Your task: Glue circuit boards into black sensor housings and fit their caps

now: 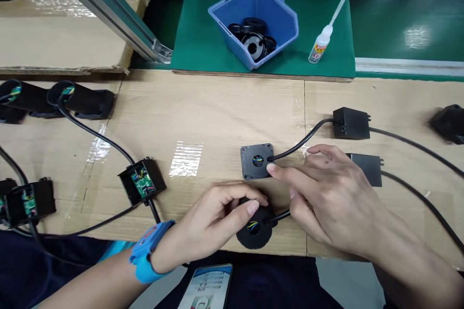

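Observation:
My left hand (217, 217), with a blue wristband, is closed round a black round part (253, 234) with coloured wires in its centre, near the table's front edge. My right hand (326, 193) reaches across it; its forefinger tip touches a black square-flanged part (256, 161) lying flat on the cardboard, and its lower fingers pinch the black cable (281, 216) that leaves the round part. A cable runs from the square part to a black box (351, 123).
A blue bin (281, 14) of black round parts and a glue bottle (319, 47) stand on the green mat behind. Open black boxes with green circuit boards (142, 181) and cabled black tubes (81, 99) lie left. A phone (206, 287) rests at my lap.

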A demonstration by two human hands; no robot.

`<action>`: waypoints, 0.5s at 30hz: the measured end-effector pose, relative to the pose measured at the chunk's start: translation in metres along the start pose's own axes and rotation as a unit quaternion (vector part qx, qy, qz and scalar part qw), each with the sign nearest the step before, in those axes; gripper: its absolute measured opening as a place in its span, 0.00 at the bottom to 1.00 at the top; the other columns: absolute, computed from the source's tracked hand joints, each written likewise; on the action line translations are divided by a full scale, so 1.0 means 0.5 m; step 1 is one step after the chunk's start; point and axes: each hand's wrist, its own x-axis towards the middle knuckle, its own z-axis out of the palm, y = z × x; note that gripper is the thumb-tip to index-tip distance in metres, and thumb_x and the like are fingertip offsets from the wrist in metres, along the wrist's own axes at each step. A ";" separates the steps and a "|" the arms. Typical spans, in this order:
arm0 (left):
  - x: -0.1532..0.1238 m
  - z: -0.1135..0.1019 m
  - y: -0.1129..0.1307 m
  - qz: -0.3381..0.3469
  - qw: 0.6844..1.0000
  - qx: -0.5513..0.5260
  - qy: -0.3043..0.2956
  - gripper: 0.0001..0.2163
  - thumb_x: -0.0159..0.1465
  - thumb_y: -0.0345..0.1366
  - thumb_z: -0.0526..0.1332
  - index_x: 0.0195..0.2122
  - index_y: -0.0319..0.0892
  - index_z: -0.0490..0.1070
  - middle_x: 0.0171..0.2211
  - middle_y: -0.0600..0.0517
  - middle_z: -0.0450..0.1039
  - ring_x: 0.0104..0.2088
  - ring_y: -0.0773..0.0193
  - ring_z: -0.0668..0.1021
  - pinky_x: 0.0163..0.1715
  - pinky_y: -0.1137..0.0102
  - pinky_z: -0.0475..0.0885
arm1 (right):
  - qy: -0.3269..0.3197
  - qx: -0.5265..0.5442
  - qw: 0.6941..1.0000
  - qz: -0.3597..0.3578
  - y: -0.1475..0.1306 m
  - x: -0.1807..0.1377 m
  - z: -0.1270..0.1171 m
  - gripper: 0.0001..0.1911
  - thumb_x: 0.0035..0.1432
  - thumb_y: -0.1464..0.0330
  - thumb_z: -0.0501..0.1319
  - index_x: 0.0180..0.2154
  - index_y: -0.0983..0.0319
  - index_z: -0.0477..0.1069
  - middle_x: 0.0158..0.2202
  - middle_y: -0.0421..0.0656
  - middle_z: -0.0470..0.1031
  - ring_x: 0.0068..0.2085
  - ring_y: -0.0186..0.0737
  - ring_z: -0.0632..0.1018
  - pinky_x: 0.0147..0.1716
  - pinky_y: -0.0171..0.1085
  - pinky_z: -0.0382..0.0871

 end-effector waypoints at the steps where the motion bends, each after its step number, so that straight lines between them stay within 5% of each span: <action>1: 0.004 0.003 0.000 -0.008 1.000 0.003 0.001 0.12 0.71 0.42 0.59 0.45 0.41 0.78 0.41 0.49 0.80 0.36 0.64 0.80 0.33 0.73 0.76 | 0.000 -0.001 1.000 -0.002 0.000 0.000 0.000 0.19 0.65 0.70 0.53 0.53 0.65 0.76 0.40 0.43 0.81 0.42 0.49 0.79 0.55 0.54 0.66; 7: 0.007 0.011 0.003 0.050 0.991 0.098 0.071 0.11 0.72 0.35 0.57 0.35 0.39 0.77 0.31 0.51 0.78 0.27 0.70 0.77 0.26 0.75 0.72 | 0.017 -0.015 1.000 -0.010 -0.001 -0.003 0.002 0.19 0.65 0.71 0.53 0.53 0.64 0.76 0.39 0.42 0.80 0.39 0.48 0.78 0.54 0.54 0.68; 11: -0.012 -0.026 -0.001 0.139 0.945 0.076 0.287 0.10 0.75 0.32 0.53 0.38 0.40 0.73 0.35 0.53 0.76 0.21 0.77 0.70 0.18 0.76 0.66 | 0.011 -0.018 1.000 -0.002 -0.001 -0.002 0.002 0.20 0.64 0.71 0.52 0.52 0.64 0.77 0.37 0.41 0.79 0.39 0.47 0.78 0.55 0.53 0.67; 13: -0.017 -0.050 -0.005 0.178 0.900 0.001 0.398 0.14 0.76 0.33 0.52 0.31 0.39 0.66 0.27 0.55 0.68 0.21 0.76 0.68 0.16 0.75 0.61 | 0.012 -0.021 1.000 -0.004 -0.001 -0.002 0.002 0.20 0.64 0.71 0.52 0.52 0.64 0.78 0.35 0.41 0.79 0.37 0.46 0.77 0.54 0.53 0.67; 15: -0.018 -0.068 -0.010 0.208 0.870 -0.045 0.444 0.20 0.77 0.34 0.51 0.24 0.38 0.57 0.21 0.55 0.54 0.21 0.75 0.64 0.16 0.73 0.57 | 0.018 -0.026 0.999 -0.007 -0.001 -0.002 0.002 0.20 0.64 0.71 0.52 0.51 0.64 0.78 0.33 0.42 0.78 0.37 0.47 0.77 0.53 0.53 0.68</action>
